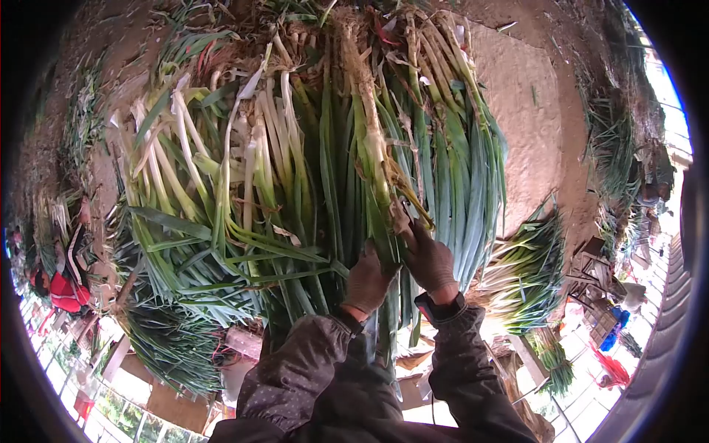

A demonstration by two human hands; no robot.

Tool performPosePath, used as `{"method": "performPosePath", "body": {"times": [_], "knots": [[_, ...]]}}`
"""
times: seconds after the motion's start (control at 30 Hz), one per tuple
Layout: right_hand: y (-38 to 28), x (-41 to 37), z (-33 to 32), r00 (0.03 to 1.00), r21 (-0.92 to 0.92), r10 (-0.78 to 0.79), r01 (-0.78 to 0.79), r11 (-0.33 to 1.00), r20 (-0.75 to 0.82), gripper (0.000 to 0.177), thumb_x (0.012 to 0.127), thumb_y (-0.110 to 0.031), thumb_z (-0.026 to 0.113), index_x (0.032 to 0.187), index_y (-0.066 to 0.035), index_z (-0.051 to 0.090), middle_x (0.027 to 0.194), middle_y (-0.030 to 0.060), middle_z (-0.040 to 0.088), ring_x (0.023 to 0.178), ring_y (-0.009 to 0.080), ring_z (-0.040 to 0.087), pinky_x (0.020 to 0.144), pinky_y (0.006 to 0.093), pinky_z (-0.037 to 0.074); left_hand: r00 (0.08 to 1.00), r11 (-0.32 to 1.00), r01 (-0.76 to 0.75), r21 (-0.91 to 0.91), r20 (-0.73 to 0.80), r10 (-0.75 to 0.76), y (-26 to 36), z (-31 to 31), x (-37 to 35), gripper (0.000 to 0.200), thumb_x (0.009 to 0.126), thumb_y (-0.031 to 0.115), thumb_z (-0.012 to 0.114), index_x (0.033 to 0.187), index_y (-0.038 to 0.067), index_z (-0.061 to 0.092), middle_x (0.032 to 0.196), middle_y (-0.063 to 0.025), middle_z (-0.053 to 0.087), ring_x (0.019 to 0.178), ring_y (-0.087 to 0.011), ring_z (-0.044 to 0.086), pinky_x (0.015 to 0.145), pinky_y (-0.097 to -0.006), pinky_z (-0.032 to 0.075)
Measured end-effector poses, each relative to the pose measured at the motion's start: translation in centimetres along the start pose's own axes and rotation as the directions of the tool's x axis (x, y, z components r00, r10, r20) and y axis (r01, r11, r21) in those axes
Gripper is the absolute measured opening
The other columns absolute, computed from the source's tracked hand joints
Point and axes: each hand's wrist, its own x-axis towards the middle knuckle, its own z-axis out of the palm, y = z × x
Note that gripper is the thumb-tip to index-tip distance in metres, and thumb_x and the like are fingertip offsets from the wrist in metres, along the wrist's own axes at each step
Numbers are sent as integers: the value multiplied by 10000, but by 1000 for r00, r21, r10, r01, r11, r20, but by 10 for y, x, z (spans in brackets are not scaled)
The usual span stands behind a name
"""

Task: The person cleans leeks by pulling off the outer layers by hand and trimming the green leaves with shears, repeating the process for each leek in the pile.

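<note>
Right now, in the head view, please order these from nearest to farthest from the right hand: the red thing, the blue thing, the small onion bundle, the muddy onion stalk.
1. muddy onion stalk: pinched by the right hand, rising above it.
2. small onion bundle: just to its right.
3. blue thing: farther right and lower.
4. red thing: at the far left edge.

The left hand (367,280) closes on the leek leaves (347,214), its fingertips buried out of sight. The right hand (430,260) shows only its back, so its grip cannot be judged. Below both hands, the sleeves (325,369) hide the leaf tips. Far right of the right hand, a blue thing (614,326) is too small to tell.
</note>
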Motion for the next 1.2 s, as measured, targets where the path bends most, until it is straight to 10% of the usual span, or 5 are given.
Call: {"method": "performPosePath", "body": {"times": [0.5,1.2], "knots": [[-3,96,6,996,4,30,-30,1000,-80,457,909,-361,632,1330,-191,570,925,221,721,851,462,693,723,583,539,999,998,-26,51,-43,28,1,-6,-2,692,940,267,708,1426,-85,364,994,-315,671,874,-502,666,730,-551,550],[-16,204,15,980,144,120,-98,985,-157,390,934,-380,560,1250,-159,612,978,258,711,919,497,668,777,609,508,1000,989,28,144,-6,-28,14,-27,3,798,927,344,744,1470,-103,366,1136,-326,645,1003,-475,669,823,-498,560]]}}
